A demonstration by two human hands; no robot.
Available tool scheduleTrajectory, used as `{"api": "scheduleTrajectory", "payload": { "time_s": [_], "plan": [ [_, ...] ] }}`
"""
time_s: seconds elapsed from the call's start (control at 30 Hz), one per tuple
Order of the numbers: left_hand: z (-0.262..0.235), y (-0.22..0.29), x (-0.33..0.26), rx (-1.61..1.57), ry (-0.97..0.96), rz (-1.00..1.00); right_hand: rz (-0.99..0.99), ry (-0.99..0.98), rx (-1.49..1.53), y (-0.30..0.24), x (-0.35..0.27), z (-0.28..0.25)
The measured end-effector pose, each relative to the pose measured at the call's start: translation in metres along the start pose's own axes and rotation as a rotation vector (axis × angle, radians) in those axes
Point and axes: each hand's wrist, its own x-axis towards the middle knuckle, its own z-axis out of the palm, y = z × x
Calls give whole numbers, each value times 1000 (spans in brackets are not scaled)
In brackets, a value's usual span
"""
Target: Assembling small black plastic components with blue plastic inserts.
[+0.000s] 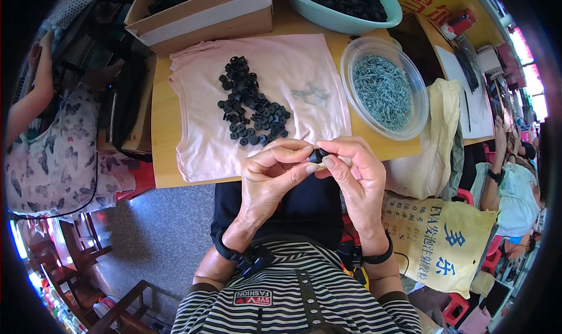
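Observation:
Between the fingertips of both hands, just off the table's near edge, is a small round black plastic part (pixel 318 155). My left hand (pixel 275 167) pinches it from the left, thumb against forefinger. From the other side my right hand (pixel 354 169) grips it the same way; whether a screw is in it is hidden by the fingers. Beyond the hands, a loose heap of similar small black parts (pixel 253 109) lies on a pale pink cloth (pixel 202 141). To its right on the cloth is a small group of thin metal screws (pixel 313 94).
A clear round tub (pixel 346 71) full of screws stands at the table's right. At the back are a cardboard box (pixel 211 19) and a light green basin (pixel 336 23), both holding black parts. Yellowish sacks (pixel 468 240) lie to my right. A person in a butterfly-print top (pixel 52 158) sits at left.

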Motion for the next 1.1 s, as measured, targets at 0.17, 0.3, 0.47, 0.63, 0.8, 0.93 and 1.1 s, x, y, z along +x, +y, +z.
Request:
{"api": "scheduleTrajectory", "payload": {
  "time_s": [0.17,0.3,0.47,0.63,0.8,0.93,1.1],
  "plan": [
    [-1,0,0,-49,20,-17,64,-7,33,1,1,2],
    [-3,1,-2,-141,2,-35,-163,-72,-262,5,5,-2],
    [-4,3,-1,-176,27,-88,-319,-83,-423,3,7,1],
    [-6,2,-2,-196,23,-163,-345,-37,-425,15,7,2],
    [-7,-4,-3,-236,25,-189,-401,-9,-456,19,9,2],
    [-8,-7,-4,-305,42,-197,-406,-14,-428,20,10,3],
    [-8,-10,-1,-368,59,-218,-430,-25,-444,23,18,3]
  ]
}}
